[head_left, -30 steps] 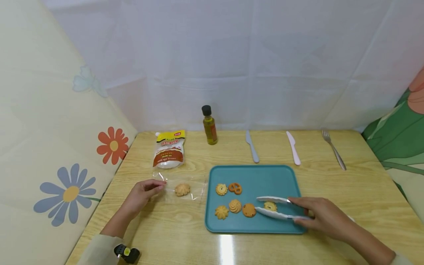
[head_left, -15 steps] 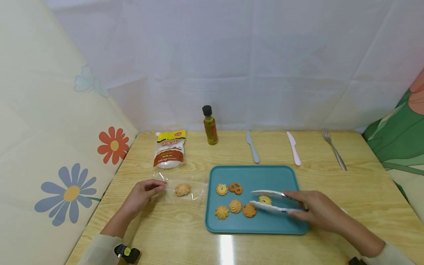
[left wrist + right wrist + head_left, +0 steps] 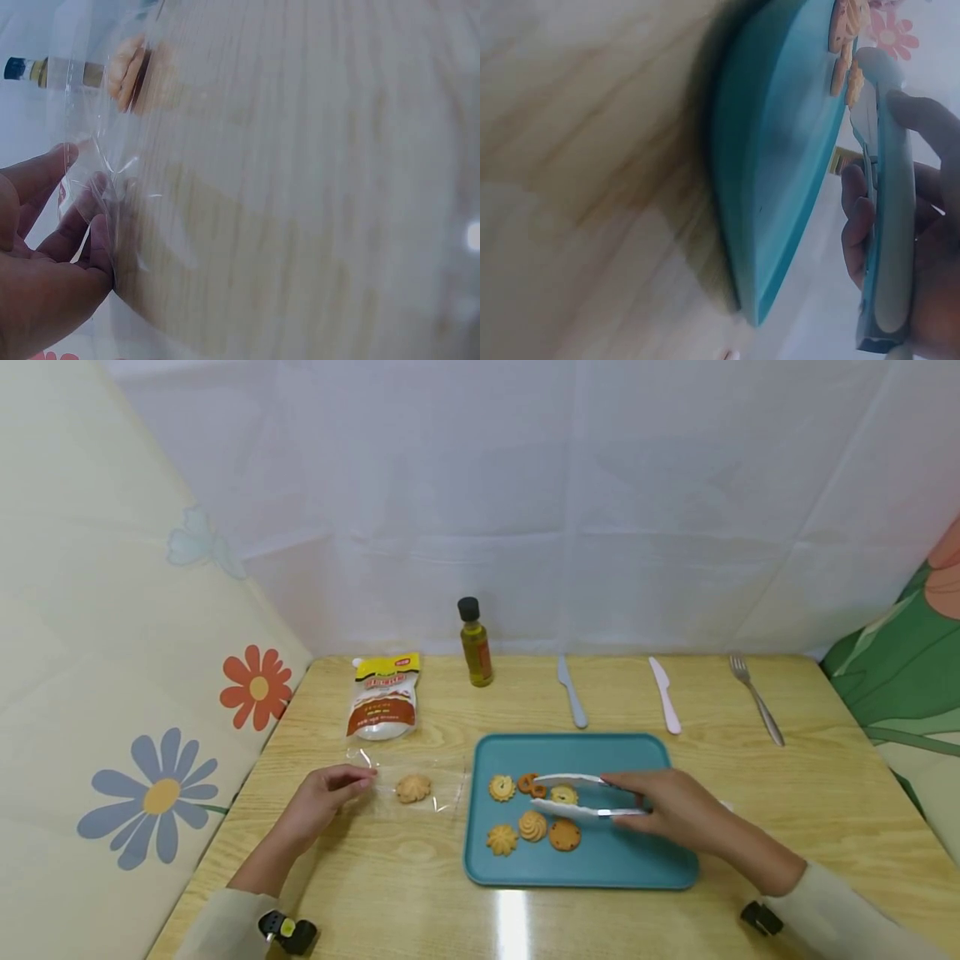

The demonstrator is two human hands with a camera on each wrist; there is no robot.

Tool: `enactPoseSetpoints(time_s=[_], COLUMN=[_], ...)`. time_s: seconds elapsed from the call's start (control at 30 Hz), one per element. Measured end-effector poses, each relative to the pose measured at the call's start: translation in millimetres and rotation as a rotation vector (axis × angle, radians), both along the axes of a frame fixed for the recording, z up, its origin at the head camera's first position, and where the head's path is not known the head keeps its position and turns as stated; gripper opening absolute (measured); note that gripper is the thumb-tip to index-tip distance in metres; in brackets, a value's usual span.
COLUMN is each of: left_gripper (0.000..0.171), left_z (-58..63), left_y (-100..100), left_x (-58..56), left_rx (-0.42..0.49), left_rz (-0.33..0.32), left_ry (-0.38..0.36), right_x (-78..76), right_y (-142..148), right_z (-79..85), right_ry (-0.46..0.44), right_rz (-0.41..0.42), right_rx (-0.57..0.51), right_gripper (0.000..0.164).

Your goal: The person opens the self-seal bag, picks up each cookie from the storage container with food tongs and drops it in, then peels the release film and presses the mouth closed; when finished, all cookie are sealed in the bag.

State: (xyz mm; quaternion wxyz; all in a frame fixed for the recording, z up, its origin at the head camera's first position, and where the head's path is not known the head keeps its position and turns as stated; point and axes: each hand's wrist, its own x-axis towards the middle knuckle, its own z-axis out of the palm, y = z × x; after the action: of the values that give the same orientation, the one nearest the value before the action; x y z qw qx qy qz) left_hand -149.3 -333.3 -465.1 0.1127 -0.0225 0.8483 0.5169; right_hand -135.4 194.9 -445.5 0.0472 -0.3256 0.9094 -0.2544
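My left hand (image 3: 318, 802) pinches the edge of a clear plastic bag (image 3: 447, 787) lying on the table. A flower-shaped cookie (image 3: 413, 788) sits inside the bag. My right hand (image 3: 678, 803) grips white-tipped tongs (image 3: 573, 811) above a teal tray (image 3: 600, 870). A round yellow cookie (image 3: 564, 795) is between the tongs' arms, near a pretzel (image 3: 527, 784) partly covered by them. On the tray also lie a ring-edged cookie (image 3: 502, 788), a flower cookie (image 3: 502, 839), a swirl cookie (image 3: 532, 827) and a dotted cookie (image 3: 565, 836).
A yellow, white and brown pouch (image 3: 383, 700) lies behind the bag, and an oil bottle (image 3: 476, 647) stands near the back cloth. Behind the tray are a blue knife (image 3: 572, 695), a pink knife (image 3: 665, 697) and a metal fork (image 3: 757, 702).
My right hand has moved left and back over the tray with the tongs, and the yellow cookie between their arms has travelled along. My left hand and the bag stay put.
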Motion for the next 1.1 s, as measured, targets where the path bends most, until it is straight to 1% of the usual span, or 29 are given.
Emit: enactPoseSetpoints(time_s=[0.17, 0.33, 0.43, 0.53, 0.63, 0.77, 0.93, 1.1], left_gripper=[0.029, 0.028, 0.028, 0.028, 0.028, 0.028, 0.028, 0.029], left_z=[0.9, 1.4, 1.1, 0.7, 0.2, -0.1, -1.3, -1.1], left_y=[0.2, 0.1, -0.2, -0.3, -0.6, -1.1, -1.4, -1.1], left_x=[-0.8, -1.1, -1.6, -2.1, -2.3, -2.0, -1.3, -0.6], left_rx=[-0.007, -0.010, -0.008, -0.007, -0.006, -0.001, -0.002, -0.001], left_rz=[0.000, -0.003, -0.004, -0.003, -0.002, -0.002, 0.000, -0.001], left_ry=[-0.003, 0.001, 0.003, 0.004, 0.007, -0.001, -0.014, -0.012], right_x=[-9.8, -20.9, -26.0, -29.5, -33.6, -39.5, -44.7, -49.2], right_y=[-17.7, -38.9, -52.3, -65.9, -79.8, -98.5, -119.0, -138.8], right_z=[1.2, 1.6, 2.7, 4.8, 5.8, 7.0, 5.8, 7.3], right_ry=[0.015, 0.065, 0.066, 0.051, 0.060, 0.047, 0.006, -0.032], right_rz=[0.031, 0.068, 0.083, 0.093, 0.104, 0.121, 0.144, 0.134], right_rx=[0.011, 0.018, 0.020, 0.023, 0.037, 0.055, 0.039, 0.060], right_gripper=[0.055, 0.054, 0.054, 0.055, 0.056, 0.055, 0.054, 0.055])
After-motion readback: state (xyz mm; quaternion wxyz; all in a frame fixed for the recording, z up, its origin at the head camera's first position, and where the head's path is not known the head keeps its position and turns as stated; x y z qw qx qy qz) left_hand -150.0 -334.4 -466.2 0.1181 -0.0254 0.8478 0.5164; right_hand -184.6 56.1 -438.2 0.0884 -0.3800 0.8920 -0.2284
